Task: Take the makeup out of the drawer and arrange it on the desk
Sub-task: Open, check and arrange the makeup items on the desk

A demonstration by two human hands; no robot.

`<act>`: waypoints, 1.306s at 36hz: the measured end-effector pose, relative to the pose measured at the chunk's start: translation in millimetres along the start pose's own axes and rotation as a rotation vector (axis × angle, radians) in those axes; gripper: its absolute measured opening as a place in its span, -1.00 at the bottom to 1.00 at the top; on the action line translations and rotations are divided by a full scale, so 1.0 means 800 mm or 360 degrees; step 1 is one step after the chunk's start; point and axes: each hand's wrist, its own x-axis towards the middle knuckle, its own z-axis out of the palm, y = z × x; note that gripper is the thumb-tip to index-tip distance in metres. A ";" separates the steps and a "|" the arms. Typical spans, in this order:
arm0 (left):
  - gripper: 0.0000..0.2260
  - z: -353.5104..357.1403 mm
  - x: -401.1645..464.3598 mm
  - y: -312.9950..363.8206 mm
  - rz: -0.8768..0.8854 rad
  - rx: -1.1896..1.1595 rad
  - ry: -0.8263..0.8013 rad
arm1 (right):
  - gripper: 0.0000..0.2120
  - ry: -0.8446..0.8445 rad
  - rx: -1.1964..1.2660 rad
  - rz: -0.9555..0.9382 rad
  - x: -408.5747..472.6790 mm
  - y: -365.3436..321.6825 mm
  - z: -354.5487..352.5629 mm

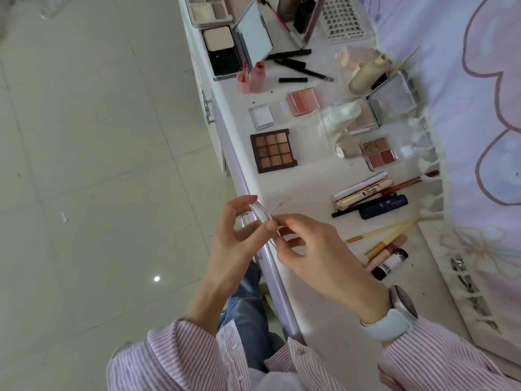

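A small clear plastic makeup case (pixel 260 217) is held over the desk's front edge (pixel 253 198). My left hand (pixel 235 238) grips it with thumb and curled fingers from the left. My right hand (pixel 318 249) pinches its near end with the fingertips. Much makeup lies on the white desk (pixel 307 182): a brown eyeshadow palette (pixel 273 150), a pink blush compact (pixel 303 102), a small four-colour palette (pixel 379 155), a gold mascara tube (pixel 363 193) and a dark blue tube (pixel 383 207). The drawer front shows only a handle (pixel 208 110).
At the far end lie powder compacts (pixel 222 50), an open mirror (pixel 253 32), red lip tints (pixel 253 77) and black pencils (pixel 293 63). Concealer tubes and brushes (pixel 389 249) lie right of my hands. A framed mirror (pixel 479 292) leans at the right. Tiled floor (pixel 98 165) spreads left.
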 end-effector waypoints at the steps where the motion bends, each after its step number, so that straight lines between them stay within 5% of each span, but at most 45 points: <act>1: -0.57 0.000 0.001 0.000 0.0017 0.0013 0.0023 | -0.72 -0.0016 -0.0026 -0.0004 0.000 0.000 0.000; 13: -0.66 0.008 0.013 0.006 -0.0100 0.0048 -0.0043 | -0.63 0.0186 -0.0162 0.0171 0.009 0.010 -0.025; 18: -0.63 0.016 0.017 0.005 -0.0214 -0.0074 0.0061 | -0.84 0.0364 0.0015 0.0479 0.020 0.036 -0.044; 25: -0.54 0.031 0.035 -0.011 0.0039 0.0654 0.0321 | -0.85 0.0502 -0.0036 0.0549 0.038 0.056 -0.062; 37: -0.27 0.034 0.037 -0.022 0.0195 0.1450 0.0232 | -0.68 0.0476 0.0090 0.0639 0.043 0.082 -0.070; 42: -0.28 0.032 0.041 -0.028 0.0212 0.1433 0.0246 | -0.75 0.0597 -0.0459 0.0428 0.033 0.107 -0.096; 47: -0.27 0.030 0.042 -0.031 0.0225 0.1393 0.0252 | -0.81 0.0176 -0.0938 0.0225 0.039 0.131 -0.119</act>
